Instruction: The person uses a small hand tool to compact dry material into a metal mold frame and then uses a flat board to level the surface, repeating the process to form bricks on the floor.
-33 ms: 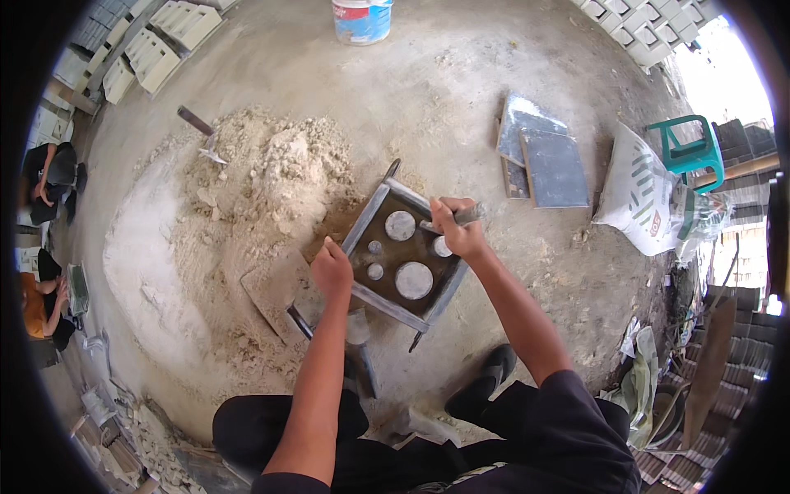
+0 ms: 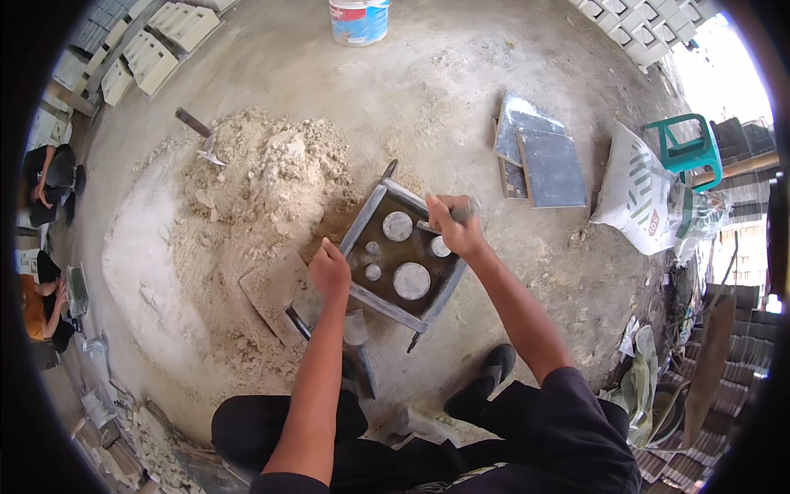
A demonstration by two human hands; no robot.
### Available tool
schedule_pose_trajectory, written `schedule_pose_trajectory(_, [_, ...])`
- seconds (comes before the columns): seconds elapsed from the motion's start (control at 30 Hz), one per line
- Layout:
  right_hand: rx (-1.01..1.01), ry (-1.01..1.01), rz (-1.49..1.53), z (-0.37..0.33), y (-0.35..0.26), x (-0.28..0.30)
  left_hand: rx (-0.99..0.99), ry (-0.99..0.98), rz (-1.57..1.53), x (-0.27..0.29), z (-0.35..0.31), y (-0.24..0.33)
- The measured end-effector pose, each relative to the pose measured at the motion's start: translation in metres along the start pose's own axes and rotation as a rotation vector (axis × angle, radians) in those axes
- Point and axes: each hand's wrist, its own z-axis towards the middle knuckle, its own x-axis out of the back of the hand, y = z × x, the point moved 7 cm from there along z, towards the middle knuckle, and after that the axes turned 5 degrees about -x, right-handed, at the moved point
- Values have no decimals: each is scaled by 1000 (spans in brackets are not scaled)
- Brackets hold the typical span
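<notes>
A square frame (image 2: 387, 306) lies on the floor in front of me, packed with dark, damp-looking sand. Several pale round discs, such as the large disc (image 2: 411, 281), sit flush in the sand. Over the frame's right side, my right hand (image 2: 457, 229) is closed round the thick grey handle (image 2: 466, 209) of a hand tool. A bit of metal shows left of that fist; the tool's kind is hidden. My left hand (image 2: 330, 270) is closed at the frame's left corner, its fingers turned out of sight. Below it lies a trowel-like tool (image 2: 360, 354) with a dark handle.
A pale sand heap (image 2: 288, 165) with a hammer-like tool (image 2: 197, 132) spreads to the left. Dark flat boards (image 2: 553, 169), a white sack (image 2: 635, 193) and a green stool (image 2: 690, 152) stand right. A bucket (image 2: 360, 23) is at the far side. Two people (image 2: 49, 296) sit far left.
The whole view has shifted very slightly. Both hands keep their places at the frame; the right hand's tool handle looks slightly turned.
</notes>
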Motion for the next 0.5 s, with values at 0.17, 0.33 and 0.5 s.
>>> schedule_pose_trajectory(0.17, [160, 84, 184, -4, -26, 11, -51, 51, -17, 2, 1, -4])
schedule_pose_trajectory(0.33, [-121, 43, 392, 4, -10, 6, 7, 3, 14, 2, 0, -13])
schedule_pose_trajectory(0.5, [-68, -191, 252, 1, -10, 3, -29, 7, 5, 1, 2, -1])
